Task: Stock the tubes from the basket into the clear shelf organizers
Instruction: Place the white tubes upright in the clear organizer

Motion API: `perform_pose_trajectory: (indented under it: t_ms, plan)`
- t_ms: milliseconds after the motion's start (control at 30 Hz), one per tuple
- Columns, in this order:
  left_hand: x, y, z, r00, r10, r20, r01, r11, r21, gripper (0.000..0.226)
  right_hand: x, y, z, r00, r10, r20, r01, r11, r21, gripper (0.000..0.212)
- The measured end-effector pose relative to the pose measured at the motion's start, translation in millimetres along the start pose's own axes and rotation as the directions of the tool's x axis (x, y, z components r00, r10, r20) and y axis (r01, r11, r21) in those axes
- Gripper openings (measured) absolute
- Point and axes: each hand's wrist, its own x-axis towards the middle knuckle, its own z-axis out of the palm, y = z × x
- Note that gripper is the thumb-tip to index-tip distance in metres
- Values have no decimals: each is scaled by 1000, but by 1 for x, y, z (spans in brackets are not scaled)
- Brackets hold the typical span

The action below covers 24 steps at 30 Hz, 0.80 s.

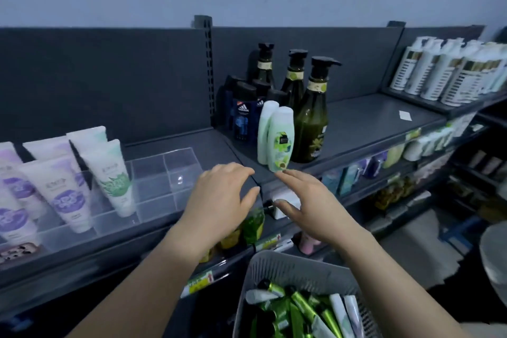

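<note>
Tubes (307,307) piled loose in the grey basket (277,266) at bottom of view, green and white mixed. I'd judge them light, squashy, a bit slick; grab mid-body, not the cap. Both hands empty: left hand (219,197) spread wide, right hand (304,203) open, fingertips near the pale green bottle (279,140). Clear organizer (164,173) on the shelf left of them: left slots hold tubes, right compartments bare.
</note>
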Motion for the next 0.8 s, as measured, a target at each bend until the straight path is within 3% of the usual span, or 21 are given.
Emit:
perform_pose_trajectory:
  t_ms: [267, 433, 600, 800]
  plan:
    - [-23, 49, 123, 955, 33, 294, -22, 999, -40, 34, -91, 100, 56, 968, 216, 130, -221, 975, 26, 51]
    - [-54, 46, 198, 856, -69, 513, 67, 998, 22, 30, -135, 140, 97, 913, 299, 279, -319, 947, 30, 51]
    - [-79, 38, 260, 745, -126, 655, 15, 985, 173, 22, -167, 166, 142, 871, 331, 364, -371, 927, 46, 48]
    - [-76, 27, 317, 659, -178, 731, -139, 926, 352, 52, -194, 189, 186, 816, 371, 443, -427, 904, 29, 46]
